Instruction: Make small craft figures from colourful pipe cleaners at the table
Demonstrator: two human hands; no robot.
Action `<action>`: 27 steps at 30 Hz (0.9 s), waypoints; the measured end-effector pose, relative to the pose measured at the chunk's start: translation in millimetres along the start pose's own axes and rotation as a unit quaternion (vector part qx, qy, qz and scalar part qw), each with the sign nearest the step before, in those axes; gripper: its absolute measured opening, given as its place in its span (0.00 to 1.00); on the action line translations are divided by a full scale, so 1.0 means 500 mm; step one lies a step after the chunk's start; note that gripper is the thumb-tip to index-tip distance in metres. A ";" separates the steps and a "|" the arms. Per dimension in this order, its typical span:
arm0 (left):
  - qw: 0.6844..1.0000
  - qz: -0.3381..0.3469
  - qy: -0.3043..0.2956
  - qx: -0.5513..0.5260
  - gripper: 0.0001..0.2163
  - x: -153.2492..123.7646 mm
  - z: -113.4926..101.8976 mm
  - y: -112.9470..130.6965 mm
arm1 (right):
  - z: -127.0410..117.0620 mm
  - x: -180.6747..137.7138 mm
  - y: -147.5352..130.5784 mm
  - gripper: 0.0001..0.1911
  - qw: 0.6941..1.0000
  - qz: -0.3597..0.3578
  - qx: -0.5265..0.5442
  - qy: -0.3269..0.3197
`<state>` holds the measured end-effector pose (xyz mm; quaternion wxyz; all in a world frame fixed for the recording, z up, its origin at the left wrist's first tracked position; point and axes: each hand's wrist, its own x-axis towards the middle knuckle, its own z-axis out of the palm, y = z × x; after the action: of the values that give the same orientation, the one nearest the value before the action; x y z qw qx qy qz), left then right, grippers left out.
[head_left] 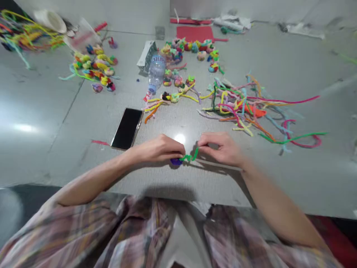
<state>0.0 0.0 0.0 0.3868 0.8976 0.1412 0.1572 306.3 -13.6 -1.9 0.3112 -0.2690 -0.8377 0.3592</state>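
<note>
My left hand (164, 149) pinches a small dark blue coil of pipe cleaner (176, 162) just above the table near its front edge. A green pipe cleaner (188, 158) with a wavy, curled middle runs from that blue piece to the right. Its far end bends up to my right hand (219, 148), whose thumb and forefinger are closed on the tip. A thin pale strand (220, 164) stretches below my right hand toward the wrist. The fingertips partly hide how the green and blue pieces join.
A phone (127, 128) lies left of my hands. Loose pipe cleaners (237, 106) are heaped to the right. A plastic bottle (157, 72) lies beside several small colourful pipe-cleaner figures (178, 80). More figures (97, 67), a white cup (50, 20) and a red sheet (194, 33) are farther back.
</note>
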 end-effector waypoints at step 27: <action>0.987 -0.037 0.149 -0.044 0.06 -0.007 -0.006 -0.013 | 0.018 -0.007 0.025 0.17 0.972 0.165 0.148 0.073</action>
<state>-5.4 5.1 -3.5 0.4065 0.8401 0.2237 0.2811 304.8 -12.4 -17.8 0.3438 -0.3800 -0.6945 0.5049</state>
